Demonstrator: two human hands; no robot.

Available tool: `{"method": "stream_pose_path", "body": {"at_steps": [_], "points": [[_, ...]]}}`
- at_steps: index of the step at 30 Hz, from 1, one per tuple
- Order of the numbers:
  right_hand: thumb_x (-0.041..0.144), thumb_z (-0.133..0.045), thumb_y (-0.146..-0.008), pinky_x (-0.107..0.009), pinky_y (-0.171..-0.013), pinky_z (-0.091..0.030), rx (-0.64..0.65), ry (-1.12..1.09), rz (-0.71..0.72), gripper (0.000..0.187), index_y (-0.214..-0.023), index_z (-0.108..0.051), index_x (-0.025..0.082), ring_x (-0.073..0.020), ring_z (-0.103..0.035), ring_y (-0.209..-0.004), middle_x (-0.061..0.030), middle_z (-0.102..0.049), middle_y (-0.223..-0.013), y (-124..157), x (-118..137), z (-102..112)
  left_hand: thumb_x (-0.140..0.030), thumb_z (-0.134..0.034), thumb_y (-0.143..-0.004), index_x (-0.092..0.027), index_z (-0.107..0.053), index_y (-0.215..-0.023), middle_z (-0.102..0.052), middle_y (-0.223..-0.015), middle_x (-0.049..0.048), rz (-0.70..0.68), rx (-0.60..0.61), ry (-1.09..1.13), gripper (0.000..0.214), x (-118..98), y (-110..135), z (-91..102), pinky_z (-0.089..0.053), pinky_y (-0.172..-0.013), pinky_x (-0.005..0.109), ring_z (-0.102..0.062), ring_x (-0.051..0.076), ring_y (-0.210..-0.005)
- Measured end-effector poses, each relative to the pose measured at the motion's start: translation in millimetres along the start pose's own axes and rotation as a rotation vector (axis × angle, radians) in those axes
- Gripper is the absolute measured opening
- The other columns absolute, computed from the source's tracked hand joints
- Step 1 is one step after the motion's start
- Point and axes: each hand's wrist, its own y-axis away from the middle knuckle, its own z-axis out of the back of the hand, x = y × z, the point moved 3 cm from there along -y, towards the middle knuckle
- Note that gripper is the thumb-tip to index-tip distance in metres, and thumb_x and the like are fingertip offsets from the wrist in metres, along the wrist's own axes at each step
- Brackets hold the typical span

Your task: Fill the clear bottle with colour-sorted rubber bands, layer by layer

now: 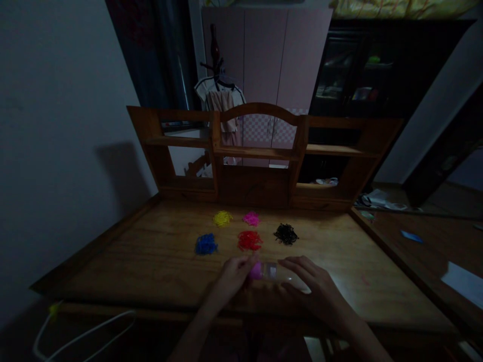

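A clear bottle (270,271) with a pinkish-purple cap (256,271) lies sideways near the desk's front edge, its cap to the left. My left hand (233,274) has its fingers closed around the cap. Around the other end of the bottle curl the fingers of my right hand (317,282). Just beyond my hands are small heaps of thin pieces that look like little rubber bands: a blue heap (206,244), a red heap (249,241), a black heap (286,234), a yellow heap (222,218) and a pink heap (251,218).
The wooden desk (158,256) has a raised shelf unit (256,153) along its back. A white wall (56,151) stands at the left. On a lower wooden surface at the right lie white paper (465,282) and a blue packet (411,236). A white hanger-like loop (86,332) is at lower left.
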Motion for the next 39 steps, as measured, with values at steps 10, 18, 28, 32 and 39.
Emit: {"method": "stream_pose_path", "body": {"at_steps": [10,18,28,32,39], "points": [[0.023,-0.059,-0.09,-0.037,-0.087,-0.055,-0.067,-0.046,-0.048,0.04,-0.129,-0.054,0.027,-0.0234,-0.062,-0.108,-0.0089,-0.062,-0.123,7,-14,-5,-0.038,-0.076,-0.073,-0.024,-0.06,-0.119,-0.059,-0.124,0.008,-0.303,0.159,0.043,0.051,-27,16,-5.5,-0.046,-0.094,0.031,-0.056,0.023,-0.111],[0.02,-0.058,-0.09,-0.036,-0.088,-0.054,-0.074,-0.089,-0.062,0.039,-0.128,-0.054,0.027,-0.0231,-0.061,-0.109,-0.0086,-0.062,-0.122,7,-12,-6,-0.034,-0.076,-0.073,-0.019,-0.062,-0.111,-0.063,-0.11,0.006,-0.262,0.171,0.095,0.043,-24,10,-1.2,-0.048,-0.087,0.028,-0.059,0.021,-0.101],[0.023,-0.058,-0.091,-0.038,-0.089,-0.054,-0.08,-0.085,-0.017,0.04,-0.13,-0.053,0.026,-0.0238,-0.06,-0.11,-0.0099,-0.062,-0.123,3,-4,-8,-0.063,-0.055,-0.08,-0.014,-0.058,-0.072,-0.051,-0.057,-0.0022,-0.043,0.034,0.055,0.05,-10,1,-3.7,-0.035,-0.045,0.02,-0.045,0.009,-0.048],[0.024,-0.059,-0.091,-0.038,-0.088,-0.054,-0.07,-0.049,-0.003,0.042,-0.132,-0.052,0.027,-0.0236,-0.061,-0.11,-0.0089,-0.062,-0.123,0,3,-8,-0.073,-0.047,-0.078,-0.016,-0.056,-0.068,-0.045,-0.049,-0.0039,0.085,-0.04,0.033,0.059,-3,0,-2.4,-0.027,-0.037,0.02,-0.038,0.008,-0.038],[0.023,-0.059,-0.09,-0.039,-0.087,-0.055,-0.147,-0.018,-0.029,0.04,-0.129,-0.055,0.027,-0.025,-0.062,-0.108,-0.0095,-0.063,-0.121,4,-2,-7,-0.066,-0.045,-0.083,-0.018,-0.049,-0.061,-0.043,-0.05,-0.0037,0.014,-0.167,0.012,0.053,-4,1,11.6,-0.03,-0.044,0.021,-0.04,0.01,-0.044]]}}
